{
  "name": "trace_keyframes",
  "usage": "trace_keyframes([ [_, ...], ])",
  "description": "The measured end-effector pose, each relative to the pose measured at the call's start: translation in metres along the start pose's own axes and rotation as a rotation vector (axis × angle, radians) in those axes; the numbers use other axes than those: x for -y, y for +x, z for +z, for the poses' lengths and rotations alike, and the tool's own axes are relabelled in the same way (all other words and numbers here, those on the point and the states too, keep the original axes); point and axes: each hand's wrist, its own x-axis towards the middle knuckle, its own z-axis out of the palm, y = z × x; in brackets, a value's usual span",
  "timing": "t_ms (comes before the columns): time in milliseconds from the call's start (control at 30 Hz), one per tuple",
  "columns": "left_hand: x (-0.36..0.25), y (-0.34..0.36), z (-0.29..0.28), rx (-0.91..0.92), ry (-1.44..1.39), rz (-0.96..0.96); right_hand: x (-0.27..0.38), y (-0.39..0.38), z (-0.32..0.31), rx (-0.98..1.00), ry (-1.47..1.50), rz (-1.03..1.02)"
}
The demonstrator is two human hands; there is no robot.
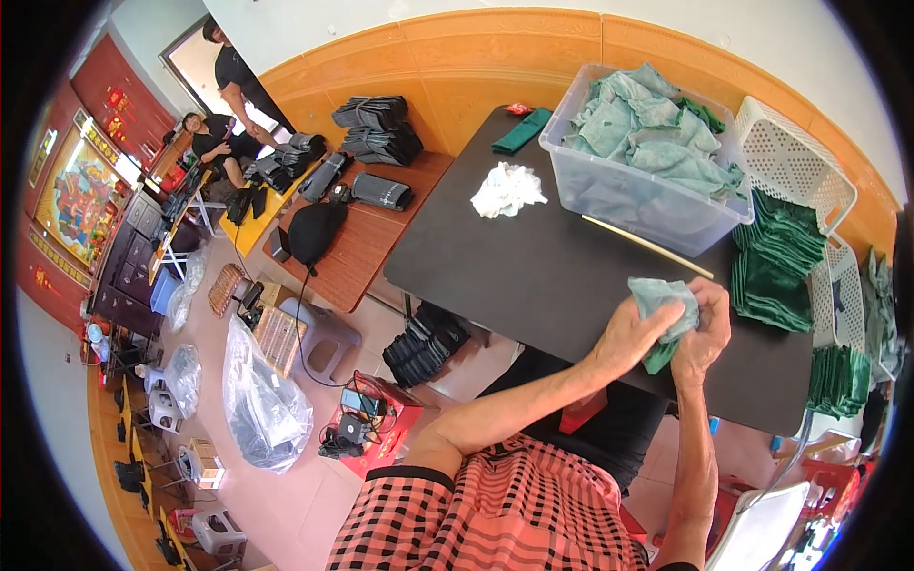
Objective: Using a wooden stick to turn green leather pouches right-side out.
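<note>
1. One bright framed picture point(81, 205) far L, multicolor, w/ dark wood drawers point(124, 262) just R of it.
2. Two ppl in bg, dark clothes: a seated person point(214, 143) and a standing person point(240, 81).
3. Big clear plastic bag point(267, 400) on the floor, crinkly + glossy, nr a smooth molded gray stool point(328, 343).
4. Reddish-brown wood table point(367, 249): stacks of folded dark gray pouches point(376, 138), flat & oblong, plus a soft rounded black thing point(316, 233), can't tell what.
5. Black table point(476, 276), smooth matte top. White crumpled wad point(508, 190) on it, paper or cloth, can't tell. Flat green oblong point(522, 131) behind.
6. Clear plastic bin point(619, 205), stiff see-thru walls, rounded corners, heaped w/ limp wrinkly pale green cloths point(652, 128). Thin straight pale stick point(647, 246) just in front.
7. L hand point(628, 333): thumb pressed on the near face of the fabric, other fingers mostly hidden.
8. Green fabric piece point(665, 297): btwn both hands, above the black table's near edge. Pale, thin + creased up top, darker green below.
9. R hand point(703, 344): fingers curled tog., clamped on the fabric's R side.
10. Dark green stacks point(776, 266), satiny sheen, neat layered folds.
11. White plastic basket point(800, 162), tilted, walls full of little holes.
</note>
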Motion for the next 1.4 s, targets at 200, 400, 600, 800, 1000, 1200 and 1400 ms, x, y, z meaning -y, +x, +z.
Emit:
trace_keyframes([
  [200,0.019,0.002,0.011,-0.100,-0.110,-0.009,0.003,0.002,0.003,0.018,-0.062,-0.026],
  [400,0.006,0.008,0.000,-0.014,0.045,-0.038,0.010,0.009,-0.006,0.183,-0.191,-0.049],
  [600,0.002,0.003,0.006,0.010,0.142,-0.085,0.019,0.003,-0.012,0.201,-0.028,0.056],
  [800,-0.008,0.004,-0.004,-0.028,0.104,-0.111,0.017,0.011,0.003,0.188,0.147,0.203],
  [1000,0.010,0.011,-0.008,0.117,-0.072,-0.207,0.010,0.008,-0.007,0.027,-0.150,-0.075],
  [1200,-0.007,0.009,0.001,-0.008,-0.274,-0.203,0.007,0.010,-0.006,-0.147,-0.242,-0.079],
  [1400,-0.011,0.009,0.000,0.066,0.269,-0.199,0.002,0.012,0.001,-0.102,-0.360,-0.144],
])
